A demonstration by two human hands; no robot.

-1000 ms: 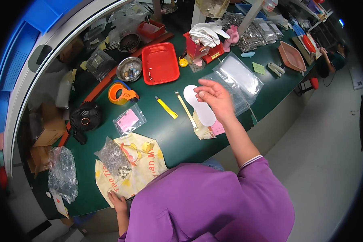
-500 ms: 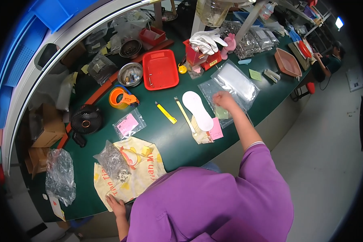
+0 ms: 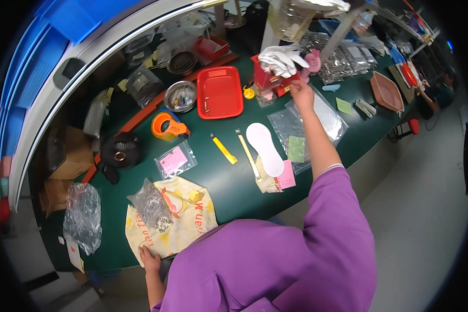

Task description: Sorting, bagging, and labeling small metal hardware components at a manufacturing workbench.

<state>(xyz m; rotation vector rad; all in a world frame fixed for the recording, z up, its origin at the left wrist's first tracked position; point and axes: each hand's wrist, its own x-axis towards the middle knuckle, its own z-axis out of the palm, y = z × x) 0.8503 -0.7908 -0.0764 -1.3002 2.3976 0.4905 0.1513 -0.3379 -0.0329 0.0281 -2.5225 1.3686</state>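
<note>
At the small red bin [image 3: 281, 92], my right hand [image 3: 301, 95] reaches forward, its fingertips by the bin's near edge. Thumb and fingers look slightly apart, with nothing visible between them. My left hand [image 3: 151, 261] lies with fingers stretched on the near edge of a yellow printed plastic bag [image 3: 182, 229]. On that bag rests a clear bag of small metal parts [image 3: 153, 205], some spilling from its mouth. Below my right forearm are flat clear plastic bags [image 3: 330, 125] and a green note [image 3: 296, 149]. White gloves [image 3: 281, 61] are heaped above the red bin.
Mid-bench lie a yellow cutter knife [image 3: 223, 148], a long yellow-handled tool [image 3: 248, 154], a white insole-shaped piece [image 3: 265, 148] and a pink note [image 3: 286, 175]. Farther back are a red tray [image 3: 219, 93], a metal bowl [image 3: 181, 96] and a tape dispenser [image 3: 164, 126]. A stapler [image 3: 365, 108] sits right.
My right hand has moved from the clear bags up to the small red bin, uncovering the green note. The left hand stays on the yellow bag. The whole view has shifted slightly.
</note>
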